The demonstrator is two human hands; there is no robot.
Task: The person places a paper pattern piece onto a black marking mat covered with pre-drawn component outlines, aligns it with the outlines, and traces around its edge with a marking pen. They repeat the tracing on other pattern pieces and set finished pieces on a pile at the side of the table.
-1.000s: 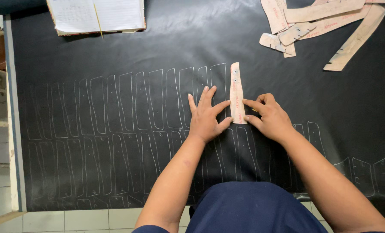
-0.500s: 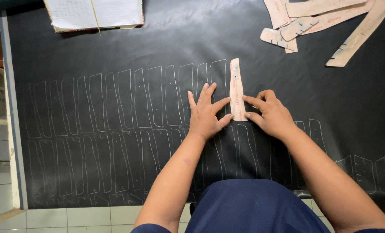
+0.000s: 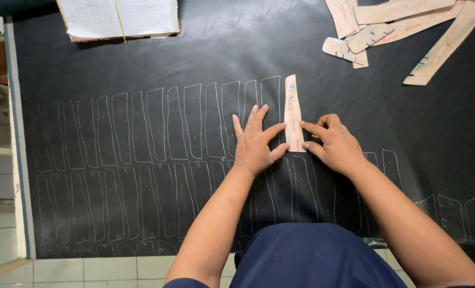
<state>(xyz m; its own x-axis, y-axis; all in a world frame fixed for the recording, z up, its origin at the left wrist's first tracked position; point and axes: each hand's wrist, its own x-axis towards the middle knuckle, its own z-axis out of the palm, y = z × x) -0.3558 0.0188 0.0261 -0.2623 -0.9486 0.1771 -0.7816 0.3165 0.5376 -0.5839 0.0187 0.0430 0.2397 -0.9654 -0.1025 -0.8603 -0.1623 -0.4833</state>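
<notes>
Nothing much has moved: both hands still press the long tan pattern piece (image 3: 293,114) on the black sheet (image 3: 141,64). It points straight away from the person. Left hand (image 3: 256,141) lies flat beside it; right hand (image 3: 336,144) pinches its edge, fingers curled.

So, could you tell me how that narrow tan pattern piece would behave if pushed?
The pattern piece lies flat and thin, so it probably slides easily on the smooth black sheet. Both the left hand and right hand touch it, suggesting it is light.
</notes>
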